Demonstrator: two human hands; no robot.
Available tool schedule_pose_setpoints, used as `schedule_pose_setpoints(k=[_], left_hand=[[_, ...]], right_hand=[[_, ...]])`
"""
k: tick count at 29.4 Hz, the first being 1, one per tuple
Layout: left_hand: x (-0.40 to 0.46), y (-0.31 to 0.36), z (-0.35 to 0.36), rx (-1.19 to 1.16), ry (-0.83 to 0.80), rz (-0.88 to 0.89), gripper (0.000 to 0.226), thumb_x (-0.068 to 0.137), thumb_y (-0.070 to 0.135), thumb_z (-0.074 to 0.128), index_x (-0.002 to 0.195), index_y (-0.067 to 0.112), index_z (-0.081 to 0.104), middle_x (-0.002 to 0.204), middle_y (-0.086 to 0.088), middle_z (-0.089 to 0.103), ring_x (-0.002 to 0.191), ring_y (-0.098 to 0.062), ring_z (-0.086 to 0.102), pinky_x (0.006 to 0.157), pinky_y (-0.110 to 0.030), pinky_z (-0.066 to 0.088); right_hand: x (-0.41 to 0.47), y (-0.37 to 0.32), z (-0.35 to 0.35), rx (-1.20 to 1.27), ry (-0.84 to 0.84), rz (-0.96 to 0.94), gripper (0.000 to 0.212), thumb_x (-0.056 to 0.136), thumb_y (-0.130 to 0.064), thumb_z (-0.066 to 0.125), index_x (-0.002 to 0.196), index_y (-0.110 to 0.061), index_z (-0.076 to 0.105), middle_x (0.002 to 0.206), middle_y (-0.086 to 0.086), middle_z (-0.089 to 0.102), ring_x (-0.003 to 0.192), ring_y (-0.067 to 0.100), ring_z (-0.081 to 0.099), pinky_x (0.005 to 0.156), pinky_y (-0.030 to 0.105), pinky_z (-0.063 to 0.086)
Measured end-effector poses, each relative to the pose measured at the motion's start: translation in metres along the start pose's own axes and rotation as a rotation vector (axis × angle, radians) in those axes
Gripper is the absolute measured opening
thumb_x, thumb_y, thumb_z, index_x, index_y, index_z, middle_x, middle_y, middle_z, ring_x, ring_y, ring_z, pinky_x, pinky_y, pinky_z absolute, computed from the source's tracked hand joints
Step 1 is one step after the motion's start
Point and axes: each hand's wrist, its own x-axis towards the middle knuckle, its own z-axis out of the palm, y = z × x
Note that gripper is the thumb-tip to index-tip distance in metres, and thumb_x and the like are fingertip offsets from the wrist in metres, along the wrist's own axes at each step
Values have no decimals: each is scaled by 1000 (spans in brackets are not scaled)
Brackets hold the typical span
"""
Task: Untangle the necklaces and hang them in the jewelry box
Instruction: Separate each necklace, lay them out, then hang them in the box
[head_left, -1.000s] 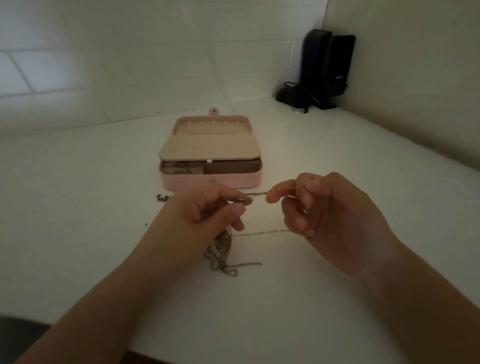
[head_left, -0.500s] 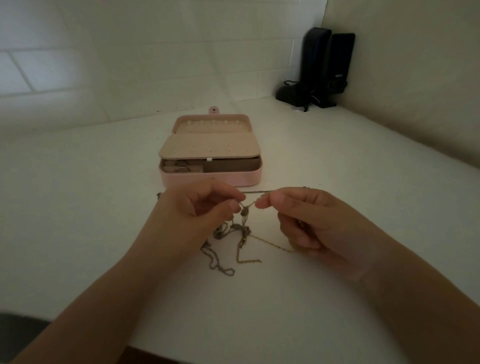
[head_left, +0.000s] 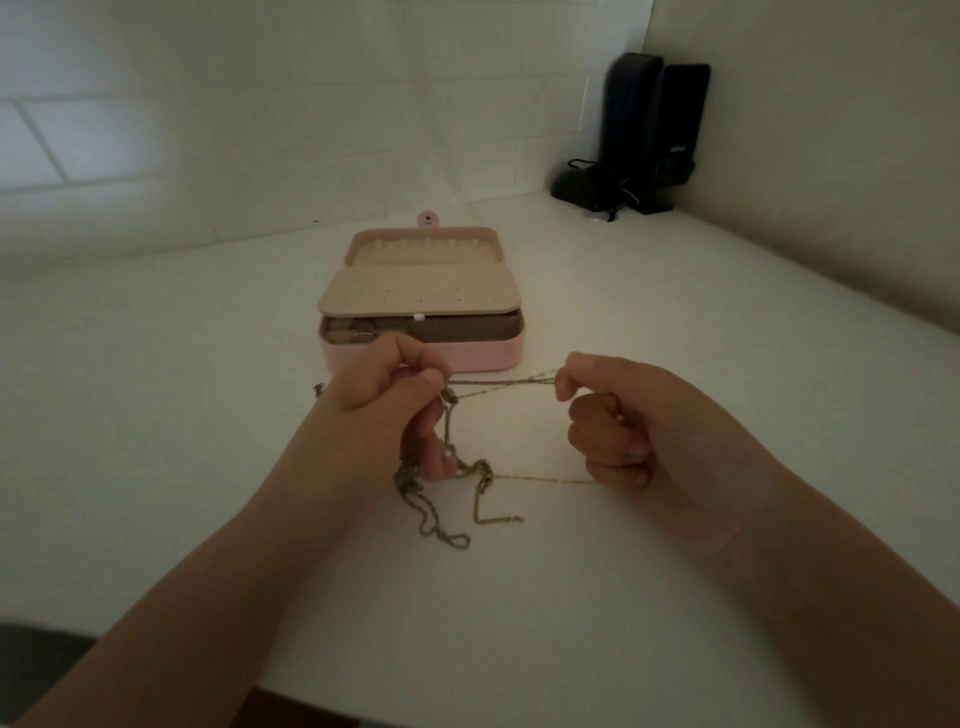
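A: Where are the necklaces (head_left: 457, 470) just now?

B: Over the white tabletop (head_left: 156, 415), just in front of the jewelry box (head_left: 488, 356), strung between the two hands. The left hand (head_left: 384, 410) pinches a knotted bit between thumb and forefinger, its other fingers curled in. Fine strands run from that pinch toward 3 o'clock, straight to the right hand (head_left: 639, 431).

A: And the right hand?

B: Closed to a loose fist, thumb and forefinger nipping the upper strands. A second thin gold strand (head_left: 540, 478) leaves the lower side of the fist and runs toward 9 o'clock to a tangle under the left hand.

A: What hangs from the tangle?

B: A darker chain drops from the left pinch to the clump, and loose ends trail toward 6 o'clock onto the tabletop: a looped dark chain and a short gold tail with an L-shaped bend. One small end shows at 9 o'clock of the left hand, lying on the tabletop.

A: The box itself?

B: Pink, open, at 12 o'clock from the hands. Its lid lies back with a row of pale hooks (head_left: 426, 244) inside; a beige perforated panel (head_left: 421, 293) covers most of the tray. Something small lies in the left compartment, though I cannot tell what.

A: Anything else?

B: Two black speakers (head_left: 654, 124) with cables in the corner at 1 o'clock, against the tiled wall.
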Motion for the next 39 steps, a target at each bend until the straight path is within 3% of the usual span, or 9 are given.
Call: schedule_pose_setpoints(k=[5,11,18,24,27,31,34,36,39], left_hand=[[1,0,2,33,26,-46,19,94,7,39,81,12,52,51,5,57,30,-10,38,39,-22,45],[3,-4,1,55,45,-105,20,94,7,40,80,13,52,51,3,59,30,-12,40,41,-24,48],[5,-5,0,50,106,-136,21,94,7,40,77,13,52,42,6,49,32,-8,37,39,-22,47],[4,-4,-3,88,137,-89,16,94,8,42,85,9,55,66,1,58,35,-9,38,37,-22,43],[3,-3,-3,87,99,-51,16,94,8,42,85,8,55,79,3,70,36,-8,36,39,-23,44],[1,0,-2,38,35,-14,18,94,6,39,81,10,51,73,4,72,35,-10,34,38,-22,42],[-1,1,-2,56,-29,43,16,93,7,41,82,12,52,73,5,71,36,-9,38,39,-19,42],[-2,1,-1,57,-66,100,15,92,7,44,82,13,54,77,8,71,38,-9,41,39,-18,42],[-4,1,-2,50,-89,186,12,88,15,56,78,21,61,84,3,70,42,-8,48,44,-21,45]], right_hand=[[0,-1,0,101,-11,-111,19,78,-29,58,63,-20,64,40,-5,33,39,10,20,38,21,16],[1,-3,-2,397,-76,-208,16,61,-27,60,52,-16,53,65,4,60,57,14,51,54,23,46],[-3,-11,-4,567,87,-187,21,65,-23,40,45,-17,42,61,3,60,50,13,48,41,17,35],[-4,-11,-4,483,122,-174,20,69,-24,43,50,-18,44,52,1,54,36,10,33,34,13,18],[-2,-9,-1,308,183,-131,22,69,-28,51,52,-17,42,55,4,60,36,10,34,32,13,21],[-3,-3,8,-270,258,-171,48,75,-47,56,39,-16,56,62,10,67,40,15,44,38,21,36],[-7,3,13,-632,366,-282,57,73,-57,51,52,-6,66,46,7,57,38,9,49,45,17,40],[-6,9,12,-807,381,-323,66,75,-60,51,53,2,58,47,13,57,41,20,51,50,24,43],[-4,13,8,-963,433,-354,50,74,-58,52,50,-14,50,46,2,53,48,16,48,53,29,42]])
